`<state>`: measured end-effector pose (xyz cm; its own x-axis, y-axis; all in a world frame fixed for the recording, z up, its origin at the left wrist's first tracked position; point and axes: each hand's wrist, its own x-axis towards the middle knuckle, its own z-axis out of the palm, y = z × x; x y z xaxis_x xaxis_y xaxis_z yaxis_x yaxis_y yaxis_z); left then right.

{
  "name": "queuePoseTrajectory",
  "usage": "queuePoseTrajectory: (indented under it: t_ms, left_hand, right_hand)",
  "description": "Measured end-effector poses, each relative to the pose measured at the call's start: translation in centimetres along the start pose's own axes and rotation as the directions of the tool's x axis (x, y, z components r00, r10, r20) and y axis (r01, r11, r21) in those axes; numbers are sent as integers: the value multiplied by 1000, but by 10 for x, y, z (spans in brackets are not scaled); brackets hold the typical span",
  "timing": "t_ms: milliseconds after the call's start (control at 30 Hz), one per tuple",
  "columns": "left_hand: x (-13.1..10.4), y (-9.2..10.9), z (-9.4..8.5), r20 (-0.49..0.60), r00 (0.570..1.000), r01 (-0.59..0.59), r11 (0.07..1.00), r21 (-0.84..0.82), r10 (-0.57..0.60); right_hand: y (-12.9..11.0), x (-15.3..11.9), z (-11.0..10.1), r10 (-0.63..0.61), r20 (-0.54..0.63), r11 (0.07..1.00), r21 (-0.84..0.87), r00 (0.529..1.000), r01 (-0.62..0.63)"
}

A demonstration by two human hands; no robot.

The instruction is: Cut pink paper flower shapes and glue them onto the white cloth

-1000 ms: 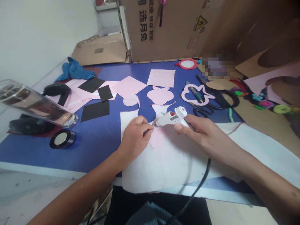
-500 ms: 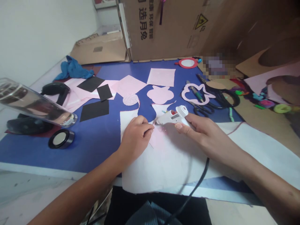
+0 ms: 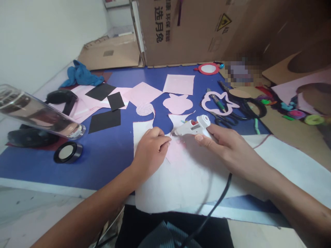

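My right hand grips a white hot glue gun, its nozzle pointing left at the curved neckline of a white fabric piece. Close beside the nozzle tip, my left hand rests on the fabric with thumb and fingers pinched together at the edge. What lies in that pinch is too small to make out. Thin reddish trim runs along parts of the fabric's edge. A black cord hangs from below my right hand across the fabric. A pale round coil lies just beyond the left shoulder of the fabric.
Pink paper, a pink cutout and black squares lie behind. Scissors and a craft knife are right. A clear bottle and its black lid are left. A cardboard box stands at the back.
Both hands and the glue gun keep almost the same place on the fabric. The whole view has shifted very slightly.
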<state>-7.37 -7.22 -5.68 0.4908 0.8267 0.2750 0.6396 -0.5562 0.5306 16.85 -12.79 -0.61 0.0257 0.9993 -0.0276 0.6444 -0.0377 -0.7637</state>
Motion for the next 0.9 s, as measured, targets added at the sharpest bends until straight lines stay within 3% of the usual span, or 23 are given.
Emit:
queuePoseTrajectory:
  t_ms: [633,900]
  left_hand:
    - [-2,-2,0,14,998,-69,994,80,69]
    - [-1,-2,-2,45,993,-115,983,140,110]
  right_hand:
    - [2,-1,-3,38,0,999,39,999,-38]
    - [6,-1,-8,19,-75,998,59,997,-15]
